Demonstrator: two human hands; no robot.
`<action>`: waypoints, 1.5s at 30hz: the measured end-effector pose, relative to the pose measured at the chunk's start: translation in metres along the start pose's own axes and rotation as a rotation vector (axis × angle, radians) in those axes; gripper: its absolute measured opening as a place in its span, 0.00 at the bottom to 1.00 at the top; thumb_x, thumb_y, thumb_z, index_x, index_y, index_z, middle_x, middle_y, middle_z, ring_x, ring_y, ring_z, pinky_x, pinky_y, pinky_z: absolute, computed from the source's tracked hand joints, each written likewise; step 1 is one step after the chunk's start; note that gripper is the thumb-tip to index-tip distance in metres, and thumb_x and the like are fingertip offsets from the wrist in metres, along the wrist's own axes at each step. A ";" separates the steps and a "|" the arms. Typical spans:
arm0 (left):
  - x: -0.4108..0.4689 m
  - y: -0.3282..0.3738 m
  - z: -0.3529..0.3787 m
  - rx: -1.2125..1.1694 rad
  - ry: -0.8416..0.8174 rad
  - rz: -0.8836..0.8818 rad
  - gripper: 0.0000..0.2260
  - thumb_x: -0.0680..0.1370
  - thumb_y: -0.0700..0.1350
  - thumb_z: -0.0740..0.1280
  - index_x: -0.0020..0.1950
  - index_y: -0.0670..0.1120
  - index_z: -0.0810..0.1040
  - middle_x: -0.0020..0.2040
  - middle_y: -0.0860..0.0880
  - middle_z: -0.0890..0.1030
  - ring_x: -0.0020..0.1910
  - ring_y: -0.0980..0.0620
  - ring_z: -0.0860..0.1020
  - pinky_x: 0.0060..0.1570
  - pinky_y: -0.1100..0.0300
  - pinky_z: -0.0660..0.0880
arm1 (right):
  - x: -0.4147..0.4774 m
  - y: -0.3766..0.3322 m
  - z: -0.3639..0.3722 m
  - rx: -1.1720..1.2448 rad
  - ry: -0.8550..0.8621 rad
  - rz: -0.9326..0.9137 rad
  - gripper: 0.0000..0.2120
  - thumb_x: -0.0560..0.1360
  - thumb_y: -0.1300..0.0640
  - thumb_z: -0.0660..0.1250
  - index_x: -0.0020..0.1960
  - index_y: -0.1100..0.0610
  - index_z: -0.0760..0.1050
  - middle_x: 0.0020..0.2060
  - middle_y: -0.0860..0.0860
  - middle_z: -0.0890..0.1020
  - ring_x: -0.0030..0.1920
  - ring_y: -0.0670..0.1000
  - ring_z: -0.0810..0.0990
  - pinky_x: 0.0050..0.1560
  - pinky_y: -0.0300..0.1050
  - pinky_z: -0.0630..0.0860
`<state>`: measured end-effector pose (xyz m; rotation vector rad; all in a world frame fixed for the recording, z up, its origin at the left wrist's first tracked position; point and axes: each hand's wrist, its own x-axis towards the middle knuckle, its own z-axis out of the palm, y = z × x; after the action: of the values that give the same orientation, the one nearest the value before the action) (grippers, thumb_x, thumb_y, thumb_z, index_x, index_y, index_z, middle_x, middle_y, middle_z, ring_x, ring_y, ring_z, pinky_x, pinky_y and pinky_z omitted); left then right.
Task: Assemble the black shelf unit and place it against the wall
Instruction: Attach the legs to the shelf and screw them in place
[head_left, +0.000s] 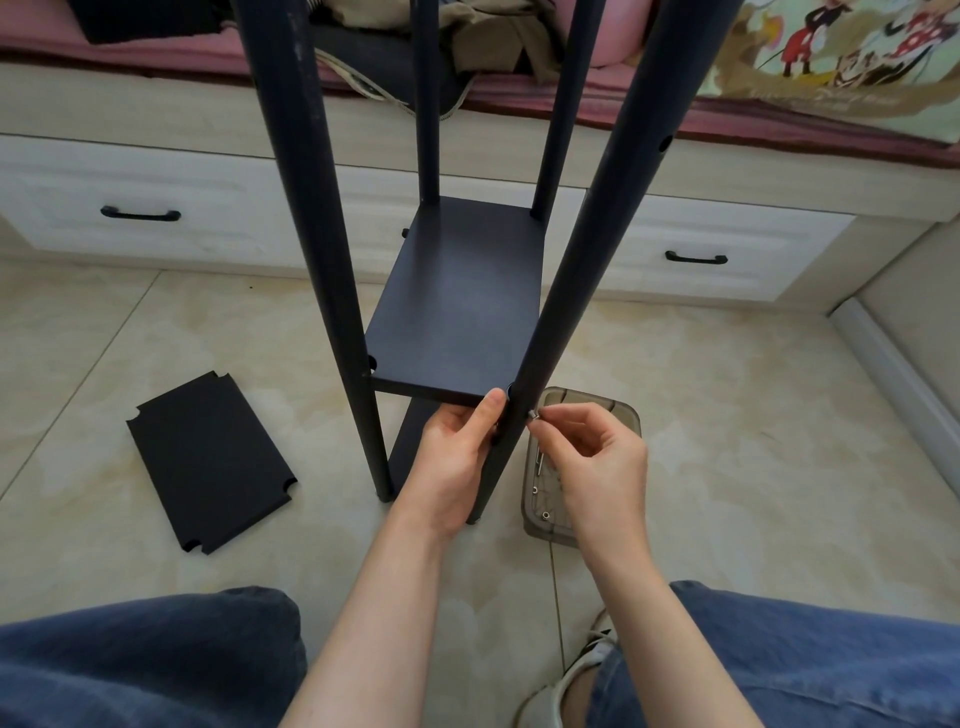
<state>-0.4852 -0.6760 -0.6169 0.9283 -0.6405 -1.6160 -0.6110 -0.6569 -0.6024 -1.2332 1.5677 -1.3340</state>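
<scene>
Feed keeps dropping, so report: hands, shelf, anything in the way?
Left hand grips front right post at shelf board. Right hand pinches screw against post. Tray and spare board on floor, clear of work.

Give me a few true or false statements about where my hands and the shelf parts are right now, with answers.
1. The right hand pinches a screw at the post. True.
2. The loose panel lies right of the post. False: it lies on the floor, well to its left.
3. The left hand holds the post at the shelf corner. True.
4. The box sits on the shelf. False: it is on the floor, beside the post.
</scene>
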 end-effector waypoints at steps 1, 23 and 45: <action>0.000 0.000 0.000 0.002 0.005 -0.002 0.09 0.76 0.53 0.69 0.51 0.55 0.87 0.54 0.47 0.86 0.57 0.50 0.84 0.48 0.66 0.78 | 0.000 0.000 0.000 -0.001 0.003 -0.003 0.06 0.73 0.60 0.75 0.43 0.49 0.83 0.39 0.45 0.86 0.43 0.46 0.85 0.48 0.47 0.82; -0.001 0.002 0.003 -0.061 -0.002 0.005 0.12 0.75 0.49 0.69 0.56 0.46 0.82 0.51 0.46 0.87 0.53 0.49 0.85 0.47 0.65 0.79 | 0.006 0.003 -0.001 0.050 -0.024 0.030 0.05 0.74 0.60 0.74 0.44 0.51 0.84 0.38 0.46 0.86 0.41 0.46 0.84 0.42 0.38 0.79; -0.013 0.008 0.009 0.525 0.363 0.019 0.07 0.77 0.56 0.72 0.44 0.54 0.82 0.43 0.56 0.87 0.46 0.57 0.84 0.43 0.65 0.76 | 0.069 -0.017 -0.028 -0.034 -0.680 0.111 0.26 0.74 0.66 0.72 0.68 0.47 0.75 0.57 0.48 0.84 0.56 0.50 0.84 0.53 0.44 0.82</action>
<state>-0.4877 -0.6656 -0.6027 1.5501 -0.8273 -1.2296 -0.6531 -0.7152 -0.5760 -1.4030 1.1457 -0.7014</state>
